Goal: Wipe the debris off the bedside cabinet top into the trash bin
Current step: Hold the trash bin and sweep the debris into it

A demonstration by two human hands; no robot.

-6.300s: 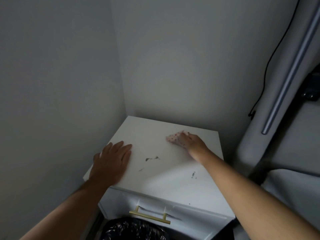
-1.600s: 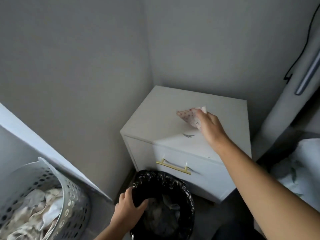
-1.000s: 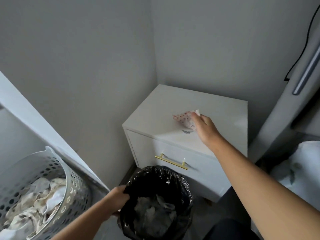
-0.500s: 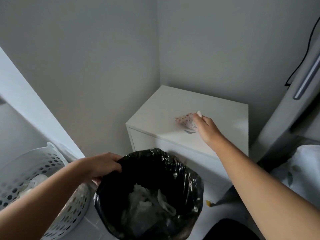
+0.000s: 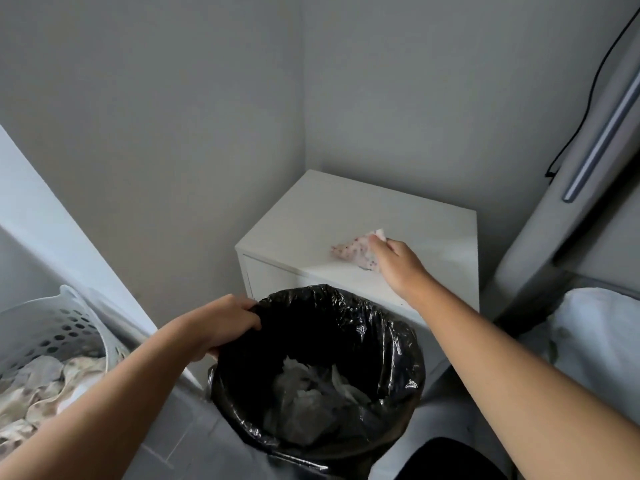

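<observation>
The white bedside cabinet [image 5: 311, 216] stands in the room's corner. My right hand [image 5: 398, 265] presses a pink dotted cloth [image 5: 351, 252] flat on its top, close to the front edge. A small dark bit of debris [image 5: 363, 268] peeks out under the cloth's near edge. My left hand [image 5: 225, 323] grips the left rim of the trash bin [image 5: 398, 344], lined with a black bag, and holds it raised against the cabinet front, its rim just below the top. Crumpled white waste lies inside the bin.
A white perforated laundry basket [image 5: 52, 327] with cloth in it sits at the lower left. A grey bed headboard [image 5: 540, 244] and pillow [image 5: 595, 327] flank the cabinet on the right. Walls close in behind and to the left.
My left hand has lifted the trash bin from the floor up to the cabinet front, covering the drawer handle. My right hand has slid the cloth toward the front edge, over the debris.
</observation>
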